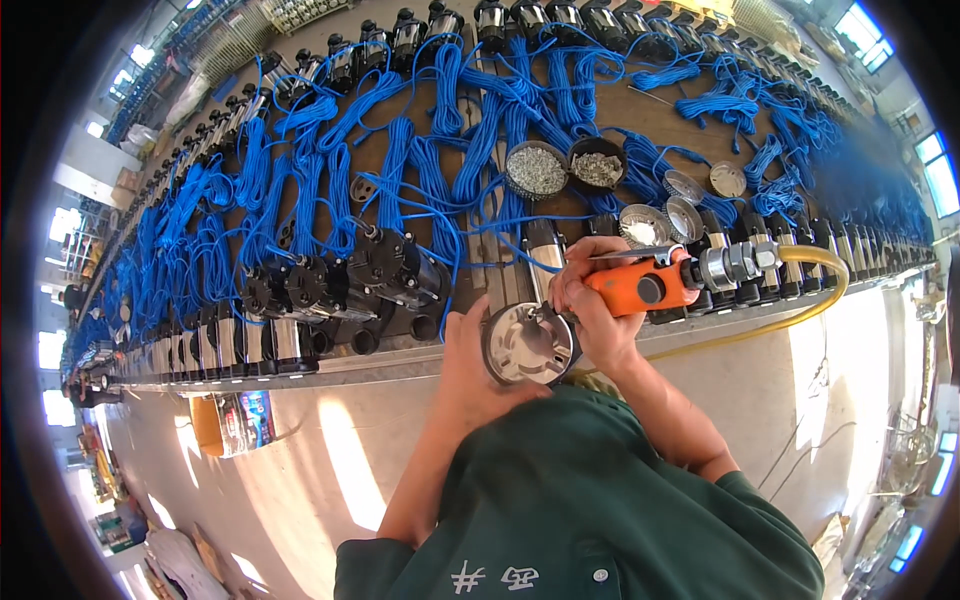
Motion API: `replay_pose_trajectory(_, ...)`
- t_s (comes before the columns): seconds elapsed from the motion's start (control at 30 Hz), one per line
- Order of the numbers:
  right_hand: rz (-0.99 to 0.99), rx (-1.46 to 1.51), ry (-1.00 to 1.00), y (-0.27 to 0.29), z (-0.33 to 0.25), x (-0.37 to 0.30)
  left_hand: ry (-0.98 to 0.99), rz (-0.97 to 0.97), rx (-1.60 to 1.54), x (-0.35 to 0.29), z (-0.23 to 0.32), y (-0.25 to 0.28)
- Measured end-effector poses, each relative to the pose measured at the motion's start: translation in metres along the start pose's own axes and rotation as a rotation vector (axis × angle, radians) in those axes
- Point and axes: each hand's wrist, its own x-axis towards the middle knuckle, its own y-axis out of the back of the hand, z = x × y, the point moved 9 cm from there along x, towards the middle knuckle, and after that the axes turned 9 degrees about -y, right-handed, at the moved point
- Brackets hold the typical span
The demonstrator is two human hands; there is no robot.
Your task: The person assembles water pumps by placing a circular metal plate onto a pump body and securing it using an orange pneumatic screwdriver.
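My left hand [466, 368] is closed round the side of a silver, round-ended submersible pump [527, 345] at the bench's near edge, its dished metal face turned up toward me. The pump's shiny body [544, 240] stretches away across the bench top. In my right hand [603, 318] is an orange air screwdriver [637, 287], lying roughly level, with its metal hose fitting toward the right. My right fingers wrap its left end, close beside the pump's rim. Whether the tool's tip touches a screw is hidden by the fingers.
Black motor ends [398, 268] of other pumps stand left of my hands. Two bowls of small metal parts [536, 170] and several metal dishes [643, 225] sit beyond. Bundled blue cables [480, 150] cover much of the bench. A yellow air hose [838, 270] loops at right.
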Motion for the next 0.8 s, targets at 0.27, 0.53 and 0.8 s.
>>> replay_pose_trajectory(0.27,-0.100,-0.216,-0.087,-0.019,0.007,0.009,0.005,0.018,0.076,-0.013,-0.009,-0.020)
replay_pose_trajectory(0.53,-0.067,-0.187,-0.102,-0.018,0.007,0.013,0.013,-0.006,-0.013,-0.006,-0.012,-0.017)
replay_pose_trajectory(0.8,-0.049,-0.129,-0.157,-0.017,0.008,0.012,0.006,-0.074,-0.013,-0.001,-0.015,-0.015)
